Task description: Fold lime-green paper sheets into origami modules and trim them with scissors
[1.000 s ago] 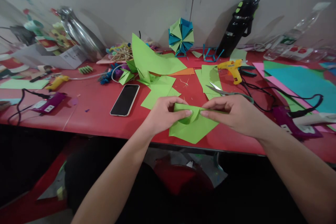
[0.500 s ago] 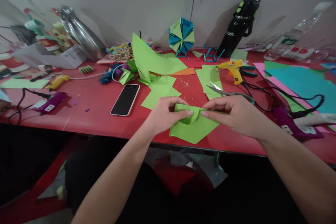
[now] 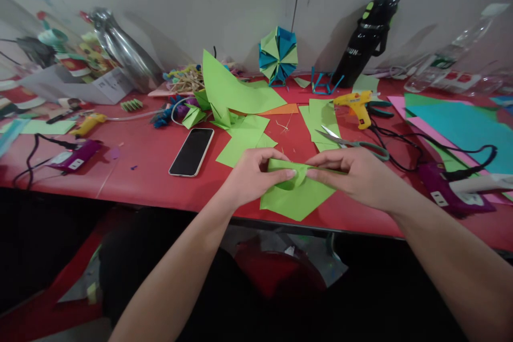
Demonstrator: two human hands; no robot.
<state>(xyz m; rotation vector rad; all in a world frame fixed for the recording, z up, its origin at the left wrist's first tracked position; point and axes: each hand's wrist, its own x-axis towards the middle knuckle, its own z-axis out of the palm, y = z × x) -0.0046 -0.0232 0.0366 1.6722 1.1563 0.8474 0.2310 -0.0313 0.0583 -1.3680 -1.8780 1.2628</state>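
A green paper (image 3: 298, 200) is held at the front edge of the red table, its top part folded over and its middle raised in a curl. My left hand (image 3: 254, 173) pinches its upper left side between thumb and fingers. On the upper right side, my right hand (image 3: 347, 173) pinches the same paper, the two thumbs close together. Just behind my right hand lie scissors (image 3: 352, 144). More green sheets (image 3: 244, 139) are spread behind my left hand, with a phone (image 3: 191, 152) to their left.
A yellow glue gun (image 3: 356, 107) lies behind the scissors, its cable near a purple power strip (image 3: 452, 192). A folded paper ball (image 3: 278, 56) and a black bottle (image 3: 363, 43) stand by the wall. Coloured sheets (image 3: 465, 128) lie right.
Both hands keep their pinch on the green paper, and the thumbs have shifted slightly along the fold. At the far left edge a light blue strip has come into view.
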